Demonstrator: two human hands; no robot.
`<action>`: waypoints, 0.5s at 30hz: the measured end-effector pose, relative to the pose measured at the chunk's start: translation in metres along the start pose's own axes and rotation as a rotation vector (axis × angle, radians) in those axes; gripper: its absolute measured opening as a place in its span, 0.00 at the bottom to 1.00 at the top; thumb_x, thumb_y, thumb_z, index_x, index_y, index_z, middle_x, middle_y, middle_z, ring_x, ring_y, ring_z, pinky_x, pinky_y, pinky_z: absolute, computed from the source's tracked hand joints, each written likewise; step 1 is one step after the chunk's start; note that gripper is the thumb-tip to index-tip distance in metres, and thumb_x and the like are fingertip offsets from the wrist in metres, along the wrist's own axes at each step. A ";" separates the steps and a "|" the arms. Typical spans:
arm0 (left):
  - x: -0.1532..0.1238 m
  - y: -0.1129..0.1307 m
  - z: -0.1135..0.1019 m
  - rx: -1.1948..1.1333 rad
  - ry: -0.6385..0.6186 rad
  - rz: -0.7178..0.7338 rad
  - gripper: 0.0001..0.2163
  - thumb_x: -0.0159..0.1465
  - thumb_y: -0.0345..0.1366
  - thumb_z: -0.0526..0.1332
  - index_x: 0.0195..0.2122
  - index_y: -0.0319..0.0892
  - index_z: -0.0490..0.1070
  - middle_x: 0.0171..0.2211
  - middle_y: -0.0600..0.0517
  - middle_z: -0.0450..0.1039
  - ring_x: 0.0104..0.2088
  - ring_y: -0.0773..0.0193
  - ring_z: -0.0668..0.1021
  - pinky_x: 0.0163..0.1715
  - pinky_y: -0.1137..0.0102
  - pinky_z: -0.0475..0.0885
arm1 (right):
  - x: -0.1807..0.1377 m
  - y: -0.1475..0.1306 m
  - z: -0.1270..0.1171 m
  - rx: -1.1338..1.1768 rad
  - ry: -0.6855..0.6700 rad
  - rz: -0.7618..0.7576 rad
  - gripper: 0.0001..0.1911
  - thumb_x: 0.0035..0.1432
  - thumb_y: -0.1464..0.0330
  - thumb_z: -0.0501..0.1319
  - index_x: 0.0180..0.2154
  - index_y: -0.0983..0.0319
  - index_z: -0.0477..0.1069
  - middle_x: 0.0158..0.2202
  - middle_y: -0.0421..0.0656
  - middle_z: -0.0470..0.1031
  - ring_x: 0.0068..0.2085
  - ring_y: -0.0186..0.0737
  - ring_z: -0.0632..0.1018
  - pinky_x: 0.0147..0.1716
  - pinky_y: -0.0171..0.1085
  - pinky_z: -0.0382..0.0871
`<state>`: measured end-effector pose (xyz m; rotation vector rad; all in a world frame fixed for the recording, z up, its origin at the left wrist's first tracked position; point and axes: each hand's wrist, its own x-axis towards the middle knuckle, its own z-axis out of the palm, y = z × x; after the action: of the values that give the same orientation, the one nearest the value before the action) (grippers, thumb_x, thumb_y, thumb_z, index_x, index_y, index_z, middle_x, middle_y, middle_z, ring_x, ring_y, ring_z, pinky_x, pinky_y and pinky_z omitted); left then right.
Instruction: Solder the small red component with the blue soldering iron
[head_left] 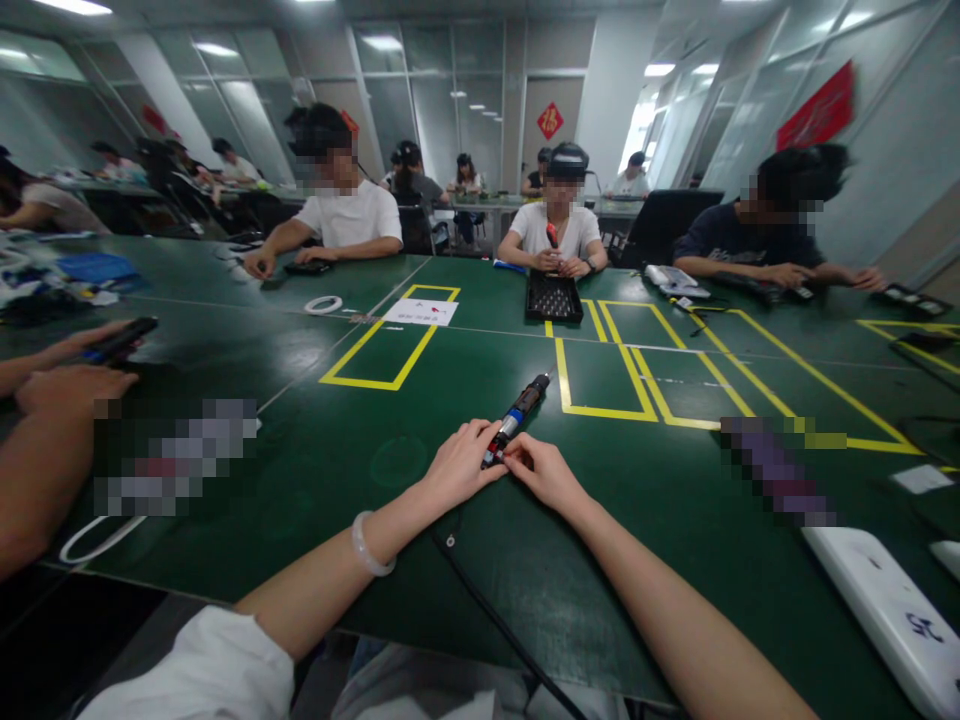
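An electric screwdriver (520, 413), black with blue and red bands, lies on the green table (420, 440) pointing away from me. My left hand (457, 466) is curled around its near end. My right hand (545, 472) pinches the same end from the other side, fingertips meeting the left hand's. A black cable (495, 618) runs from under my hands back over the table's near edge. A pale bangle (369, 545) sits on my left wrist.
Yellow tape rectangles (390, 350) mark the table. A black tray (554, 297) lies before a person opposite who holds a red-tipped tool. A white paper (421, 311), a white ring (323, 304) and a white power strip (885, 610) lie around. Another person's arms (45, 420) are at left.
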<state>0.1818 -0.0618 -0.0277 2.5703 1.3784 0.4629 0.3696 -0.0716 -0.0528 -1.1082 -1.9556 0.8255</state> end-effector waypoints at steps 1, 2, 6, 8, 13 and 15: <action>0.000 0.001 0.000 0.007 0.002 -0.005 0.28 0.60 0.45 0.59 0.61 0.47 0.56 0.53 0.44 0.63 0.49 0.52 0.69 0.47 0.60 0.69 | 0.000 -0.001 0.000 0.001 0.003 -0.002 0.02 0.59 0.70 0.58 0.36 0.61 0.68 0.30 0.40 0.74 0.28 0.35 0.72 0.30 0.32 0.64; 0.000 0.002 0.000 0.011 0.002 -0.009 0.27 0.61 0.45 0.59 0.61 0.48 0.56 0.52 0.44 0.64 0.49 0.53 0.69 0.47 0.60 0.69 | -0.001 -0.002 -0.001 0.005 0.006 -0.005 0.03 0.60 0.70 0.57 0.36 0.61 0.69 0.30 0.40 0.74 0.28 0.35 0.73 0.30 0.33 0.64; 0.001 0.001 -0.001 0.020 -0.013 -0.027 0.26 0.63 0.45 0.56 0.62 0.50 0.55 0.53 0.45 0.63 0.50 0.54 0.69 0.45 0.62 0.69 | -0.003 -0.005 -0.001 -0.002 0.000 -0.027 0.06 0.61 0.70 0.56 0.39 0.61 0.69 0.32 0.41 0.74 0.30 0.35 0.73 0.31 0.33 0.65; 0.001 -0.003 -0.002 0.018 -0.023 -0.030 0.26 0.63 0.45 0.56 0.62 0.51 0.54 0.53 0.45 0.62 0.50 0.54 0.68 0.45 0.63 0.69 | -0.003 -0.005 -0.002 -0.024 0.004 -0.037 0.07 0.61 0.69 0.57 0.42 0.61 0.69 0.32 0.40 0.73 0.31 0.35 0.73 0.32 0.33 0.65; 0.000 -0.023 -0.011 0.029 -0.042 -0.057 0.28 0.62 0.45 0.57 0.63 0.49 0.54 0.55 0.45 0.61 0.53 0.53 0.67 0.46 0.62 0.69 | -0.004 0.000 -0.005 -0.057 0.019 -0.018 0.07 0.61 0.69 0.57 0.41 0.61 0.70 0.32 0.41 0.73 0.33 0.36 0.73 0.34 0.34 0.66; -0.001 -0.039 -0.017 0.040 -0.052 -0.092 0.28 0.62 0.45 0.56 0.63 0.48 0.54 0.56 0.44 0.60 0.53 0.52 0.66 0.47 0.61 0.69 | -0.005 0.001 -0.006 -0.061 0.016 -0.012 0.06 0.61 0.69 0.57 0.40 0.61 0.70 0.32 0.41 0.73 0.33 0.37 0.74 0.34 0.34 0.66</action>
<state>0.1451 -0.0406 -0.0236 2.5175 1.4954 0.3539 0.3764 -0.0744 -0.0521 -1.1337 -1.9843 0.7528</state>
